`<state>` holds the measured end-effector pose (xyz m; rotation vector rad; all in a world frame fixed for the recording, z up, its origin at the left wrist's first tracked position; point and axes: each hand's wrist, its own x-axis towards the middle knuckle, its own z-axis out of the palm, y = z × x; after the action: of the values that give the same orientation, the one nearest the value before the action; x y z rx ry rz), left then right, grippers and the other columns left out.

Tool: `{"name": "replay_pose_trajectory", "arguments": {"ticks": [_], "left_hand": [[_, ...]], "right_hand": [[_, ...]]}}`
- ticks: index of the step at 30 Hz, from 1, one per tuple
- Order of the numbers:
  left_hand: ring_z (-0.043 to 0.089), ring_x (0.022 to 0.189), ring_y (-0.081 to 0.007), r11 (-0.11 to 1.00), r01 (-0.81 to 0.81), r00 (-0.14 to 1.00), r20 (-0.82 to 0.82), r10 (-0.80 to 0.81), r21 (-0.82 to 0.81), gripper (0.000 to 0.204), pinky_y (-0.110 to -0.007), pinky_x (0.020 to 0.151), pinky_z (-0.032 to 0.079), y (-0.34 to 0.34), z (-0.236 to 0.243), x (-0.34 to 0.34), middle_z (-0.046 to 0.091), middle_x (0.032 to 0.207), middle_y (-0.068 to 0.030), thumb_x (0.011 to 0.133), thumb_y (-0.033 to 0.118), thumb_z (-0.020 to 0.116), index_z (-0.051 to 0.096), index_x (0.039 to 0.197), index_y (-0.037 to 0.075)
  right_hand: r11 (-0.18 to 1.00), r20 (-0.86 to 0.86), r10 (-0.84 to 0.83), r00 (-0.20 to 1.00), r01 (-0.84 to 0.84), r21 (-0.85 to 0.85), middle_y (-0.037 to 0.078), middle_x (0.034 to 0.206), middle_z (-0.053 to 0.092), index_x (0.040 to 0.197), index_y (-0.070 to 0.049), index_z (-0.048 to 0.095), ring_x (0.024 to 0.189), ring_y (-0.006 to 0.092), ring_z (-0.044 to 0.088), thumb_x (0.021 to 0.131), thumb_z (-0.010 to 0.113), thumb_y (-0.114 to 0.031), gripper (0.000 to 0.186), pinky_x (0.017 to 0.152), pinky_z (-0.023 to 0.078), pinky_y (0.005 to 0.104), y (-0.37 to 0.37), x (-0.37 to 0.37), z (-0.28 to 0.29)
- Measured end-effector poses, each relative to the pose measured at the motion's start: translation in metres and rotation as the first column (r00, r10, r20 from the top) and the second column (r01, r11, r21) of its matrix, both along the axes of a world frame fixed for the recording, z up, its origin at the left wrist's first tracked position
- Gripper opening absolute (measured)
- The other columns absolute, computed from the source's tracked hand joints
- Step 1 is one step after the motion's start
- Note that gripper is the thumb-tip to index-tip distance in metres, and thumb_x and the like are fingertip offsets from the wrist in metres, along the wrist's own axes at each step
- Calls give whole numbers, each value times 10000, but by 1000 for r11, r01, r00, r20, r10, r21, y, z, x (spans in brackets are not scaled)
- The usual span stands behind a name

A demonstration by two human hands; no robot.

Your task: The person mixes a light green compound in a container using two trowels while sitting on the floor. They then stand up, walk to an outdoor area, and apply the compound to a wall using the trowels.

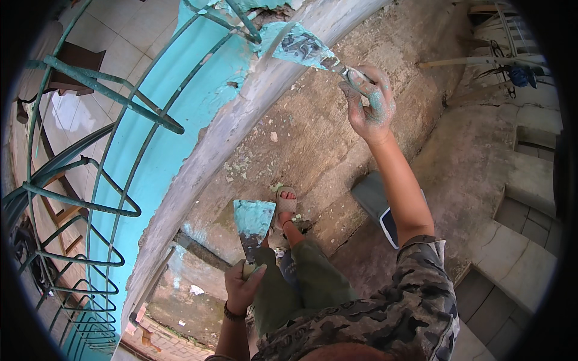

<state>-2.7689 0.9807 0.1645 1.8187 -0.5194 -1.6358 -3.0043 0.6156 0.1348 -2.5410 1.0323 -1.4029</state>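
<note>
My right hand (374, 107), dusted with turquoise paint, grips the handle of a putty knife (304, 49). That knife's wide blade, smeared with turquoise and dark patches, reaches left to the turquoise wall (162, 144), beside the foot of a bent metal bar; whether it touches is unclear. Lower down, my left hand (239, 290) is closed around the handle of a second putty knife (254, 221). Its blade points up and away, coated in turquoise, above my legs. Along the wall's side, a bare whitish strip (208, 150) has a ragged paint edge.
Green metal grille bars (114, 141) curve out along the left above the wall. Paint flakes lie on the worn concrete ground (325, 126). A grey container (374, 201) stands beneath my right arm. At the upper right are wooden pieces (463, 61), with stepped blocks (518, 240) below.
</note>
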Motion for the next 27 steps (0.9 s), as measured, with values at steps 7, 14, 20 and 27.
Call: {"name": "replay_pose_trajectory", "arguments": {"ticks": [7, 14, 20, 27], "left_hand": [[482, 446, -41, 995, 62, 998, 24, -61, -74, 219, -219, 417, 349, -16, 6, -6, 532, 538, 21, 821, 98, 703, 544, 678, 52], [473, 542, -29, 999, 39, 999, -26, -39, -19, 143, -225, 478, 374, -5, 0, 4, 564, 604, 31, 824, 112, 719, 626, 831, 3], [458, 562, -23, 1000, 13, 999, -48, -11, 23, 137, -222, 486, 370, -1, -1, 7, 572, 627, 35, 822, 98, 719, 631, 845, -5], [454, 573, -26, 1000, 18, 999, -51, -18, 8, 134, -229, 493, 379, 8, -8, 10, 575, 626, 24, 810, 91, 727, 644, 840, -11]], "right_hand": [[996, -66, -89, 994, 91, 17, 96, 1002, 609, 1055, -107, 665, 840, 261, 587, 664, 714, 83, 438, 701, 486, 326, -2, 4, -2], [1000, -81, -17, 997, 15, -27, 87, 945, 615, 1048, -110, 678, 799, 245, 591, 644, 713, 98, 455, 654, 485, 324, 32, 17, 24], [997, -194, -32, 980, 18, -73, 140, 949, 623, 1046, -33, 659, 781, 231, 611, 705, 755, 67, 369, 655, 498, 292, 40, 32, 53], [984, -296, -79, 952, 28, -175, 78, 891, 633, 1058, -121, 712, 665, 195, 545, 579, 683, 31, 504, 551, 440, 277, 57, 43, 80]]}}
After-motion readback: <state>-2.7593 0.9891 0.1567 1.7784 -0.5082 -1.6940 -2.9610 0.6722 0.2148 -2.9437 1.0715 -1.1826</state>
